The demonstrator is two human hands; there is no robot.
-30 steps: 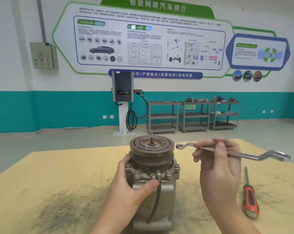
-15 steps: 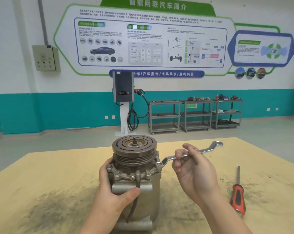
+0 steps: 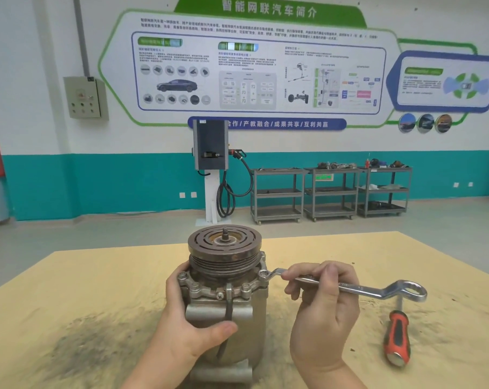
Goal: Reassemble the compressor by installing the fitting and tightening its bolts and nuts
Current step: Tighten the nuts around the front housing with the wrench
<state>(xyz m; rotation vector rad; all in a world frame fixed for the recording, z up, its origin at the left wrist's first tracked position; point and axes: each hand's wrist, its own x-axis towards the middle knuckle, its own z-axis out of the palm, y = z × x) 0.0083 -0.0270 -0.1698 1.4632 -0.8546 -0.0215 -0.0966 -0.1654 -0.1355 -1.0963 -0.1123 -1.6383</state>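
Note:
A grey metal compressor (image 3: 248, 310) stands upright on the yellow table (image 3: 83, 304), its grooved pulley and clutch plate (image 3: 225, 241) on top. My left hand (image 3: 187, 324) grips its body from the left, thumb across the front beside a black cable. My right hand (image 3: 321, 301) holds a silver double ring wrench (image 3: 361, 290) by its shaft. The wrench's small ring sits over a bolt (image 3: 263, 275) on the right side of the compressor's flange. Several other bolts ring the flange.
A red and black screwdriver (image 3: 397, 336) lies on the table to the right of my right hand. Dark grime marks the tabletop at front left. Beyond the table are open floor, a charging post and grey shelf carts along the wall.
The wrench came down from in front of me onto the flange bolt, and its handle has swung from pointing back-right to pointing right. My left hand keeps holding the compressor.

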